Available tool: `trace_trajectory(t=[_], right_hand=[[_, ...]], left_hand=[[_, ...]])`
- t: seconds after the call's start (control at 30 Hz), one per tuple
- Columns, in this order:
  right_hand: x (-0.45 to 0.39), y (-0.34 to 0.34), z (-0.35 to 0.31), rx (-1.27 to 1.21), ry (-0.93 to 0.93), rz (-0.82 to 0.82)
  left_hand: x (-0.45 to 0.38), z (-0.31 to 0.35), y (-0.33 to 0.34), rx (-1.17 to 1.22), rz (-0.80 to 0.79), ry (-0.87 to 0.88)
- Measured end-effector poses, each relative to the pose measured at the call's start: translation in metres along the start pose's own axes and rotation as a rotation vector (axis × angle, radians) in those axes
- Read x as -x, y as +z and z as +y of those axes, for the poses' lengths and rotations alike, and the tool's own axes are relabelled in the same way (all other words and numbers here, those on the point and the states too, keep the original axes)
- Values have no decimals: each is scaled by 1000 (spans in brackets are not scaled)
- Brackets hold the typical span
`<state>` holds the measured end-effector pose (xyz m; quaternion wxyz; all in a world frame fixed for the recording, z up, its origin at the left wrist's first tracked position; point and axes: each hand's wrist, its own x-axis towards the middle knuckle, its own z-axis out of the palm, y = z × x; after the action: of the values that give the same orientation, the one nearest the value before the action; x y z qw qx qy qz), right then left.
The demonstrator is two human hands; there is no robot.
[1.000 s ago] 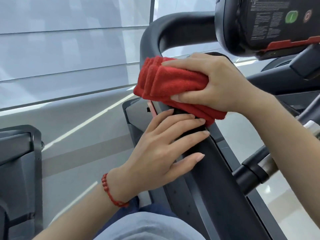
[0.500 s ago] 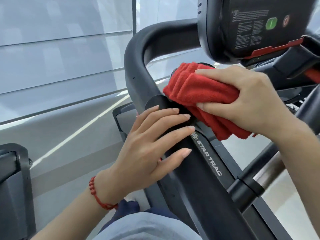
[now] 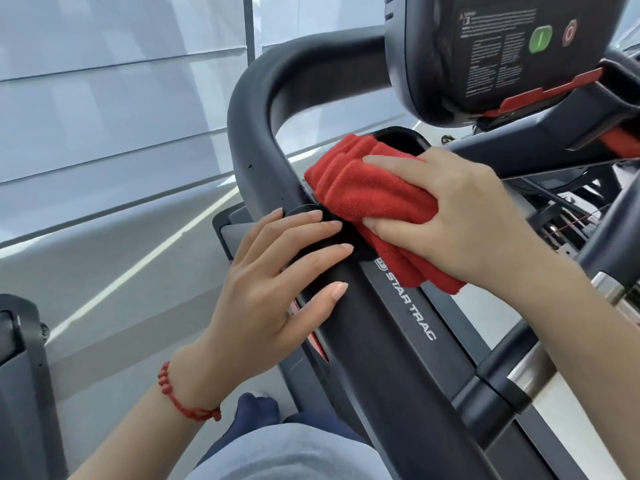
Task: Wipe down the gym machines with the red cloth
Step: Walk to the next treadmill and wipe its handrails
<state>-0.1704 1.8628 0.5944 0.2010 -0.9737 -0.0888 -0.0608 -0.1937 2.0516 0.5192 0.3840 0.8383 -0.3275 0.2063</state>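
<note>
**Red cloth pressed to the machine frame**

Nearest, cut off by the bottom edge: a grey garment (image 3: 287, 455) and dark blue fabric, shapes unclear. Left hand (image 3: 266, 289) laid flat on the black frame bar (image 3: 391, 358), fingers (image 3: 311, 233) slightly spread, gripping nothing; a red bead bracelet (image 3: 180, 400) at the wrist. Lettering "STAR TRAC" readable along the bar. Just beyond, right hand (image 3: 460, 216) clamped on the red cloth (image 3: 367, 188), fingers curled over the top, thumb underneath, palm side hidden. Cloth folded into thick layers, fleecy, bright red, pressed against the bar's inner side beside the curved black handrail (image 3: 252, 140); lower edge hanging past the wrist. Behind it a dark recess, partly covered. Higher, the console (image 3: 502, 57) cut off at top, its small print too fine to read; green and red buttons visible. Farther off, pale grey floor (image 3: 114, 237) with light stripes and pale wall panels.
</note>
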Motion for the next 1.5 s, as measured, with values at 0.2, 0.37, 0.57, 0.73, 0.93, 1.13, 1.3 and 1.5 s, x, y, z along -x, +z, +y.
trace_trajectory(t=[0.2,0.37,0.57,0.73,0.93,1.13,1.3,1.5], right_hand=[[24,-7,12,41,-1,8],[26,-13,23,10,67,48],[26,-21,41,-23,170,116],[31,-17,37,-56,100,69],[18,-29,61,-77,170,101],[-13,-30,58,4,165,28],[-12,-27,60,11,156,26],[2,-27,59,-7,182,45]], left_hand=[[-3,0,-2,-2,-14,4],[-11,1,0,-8,-27,7],[-19,6,3,-8,-65,7],[-26,7,5,-12,-87,-15],[-29,7,7,-27,-115,-39],[-29,5,5,-38,-140,-39],[-28,3,4,-39,-136,-30],[-28,2,8,-22,-110,-27]])
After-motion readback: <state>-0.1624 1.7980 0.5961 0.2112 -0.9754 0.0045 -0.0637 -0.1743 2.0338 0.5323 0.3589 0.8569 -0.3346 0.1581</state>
